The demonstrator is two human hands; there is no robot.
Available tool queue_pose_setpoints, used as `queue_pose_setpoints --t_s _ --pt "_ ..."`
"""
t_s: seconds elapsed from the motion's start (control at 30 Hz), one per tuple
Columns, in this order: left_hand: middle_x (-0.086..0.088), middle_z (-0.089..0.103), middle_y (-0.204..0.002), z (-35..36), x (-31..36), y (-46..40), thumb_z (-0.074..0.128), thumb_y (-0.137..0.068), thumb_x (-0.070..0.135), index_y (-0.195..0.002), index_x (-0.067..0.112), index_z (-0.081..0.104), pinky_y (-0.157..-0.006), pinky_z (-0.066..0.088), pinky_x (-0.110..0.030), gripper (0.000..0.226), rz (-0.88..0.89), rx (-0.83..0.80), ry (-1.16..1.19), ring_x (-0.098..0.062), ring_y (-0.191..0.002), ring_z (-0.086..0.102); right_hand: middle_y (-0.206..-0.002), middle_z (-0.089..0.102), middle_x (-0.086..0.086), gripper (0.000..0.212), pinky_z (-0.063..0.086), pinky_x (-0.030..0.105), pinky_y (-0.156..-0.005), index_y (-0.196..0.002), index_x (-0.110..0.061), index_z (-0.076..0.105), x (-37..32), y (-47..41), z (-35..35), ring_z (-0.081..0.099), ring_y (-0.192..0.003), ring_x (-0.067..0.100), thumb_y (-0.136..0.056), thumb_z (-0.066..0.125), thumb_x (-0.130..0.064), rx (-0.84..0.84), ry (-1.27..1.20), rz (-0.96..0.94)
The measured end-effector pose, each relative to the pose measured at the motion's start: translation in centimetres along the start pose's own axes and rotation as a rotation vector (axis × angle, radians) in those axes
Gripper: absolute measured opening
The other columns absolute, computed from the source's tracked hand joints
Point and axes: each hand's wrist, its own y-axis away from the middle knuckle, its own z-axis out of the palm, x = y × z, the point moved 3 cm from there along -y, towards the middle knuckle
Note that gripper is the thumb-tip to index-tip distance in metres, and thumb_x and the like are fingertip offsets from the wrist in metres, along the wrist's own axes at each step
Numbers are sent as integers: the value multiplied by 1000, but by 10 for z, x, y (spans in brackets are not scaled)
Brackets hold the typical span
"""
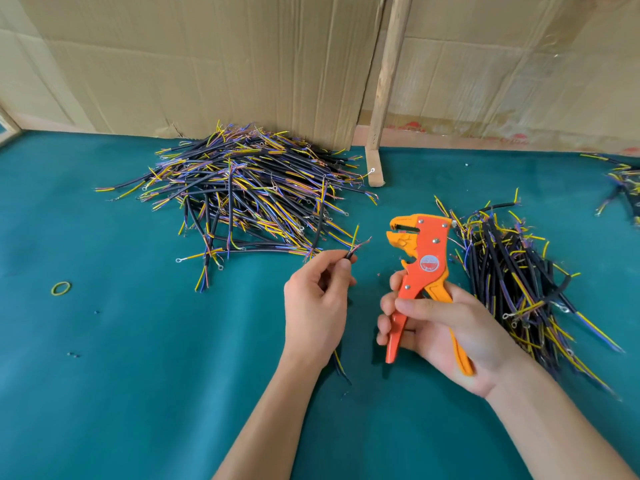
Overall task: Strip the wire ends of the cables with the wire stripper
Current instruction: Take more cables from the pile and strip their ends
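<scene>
A yellow rubber band (pixel 61 288) lies far left on the teal felt table (pixel 138 375). Behind it sprawls a big heap of cables (pixel 242 188), black-sheathed with yellow, blue and purple cores. Your left hand (pixel 317 306) pinches one short cable (pixel 353 249), its thin cores fanned toward the stripper. Your right hand (pixel 446 330) curls round the orange-and-yellow plastic wire stripper (pixel 420 268), jaws apart, just right of the cable. A smaller cable pile (pixel 519 282) lies right, creased cardboard (pixel 207 64) behind
</scene>
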Motion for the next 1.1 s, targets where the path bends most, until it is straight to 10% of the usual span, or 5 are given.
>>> queue_pose_setpoints --t_s 0.57,1.1 --pt "13 40 -59 2 7 2 59 -90 -2 -91 28 76 -53 31 -17 35 10 -168 -18 -10 -54 34 -122 68 22 45 59 45 -79 -121 -4 59 -6 -2 -8 68 -88 38 -76 65 0 114 -48 -194" --pt "-1 65 -67 6 5 4 70 -90 13 -84 23 73 -56 42 -24 12 41 -234 -162 -8 -56 48 -110 71 24 42 59 40 -79 -119 -1 58 -7 -5 -9 69 -110 41 -77 65 1 136 -30 -242"
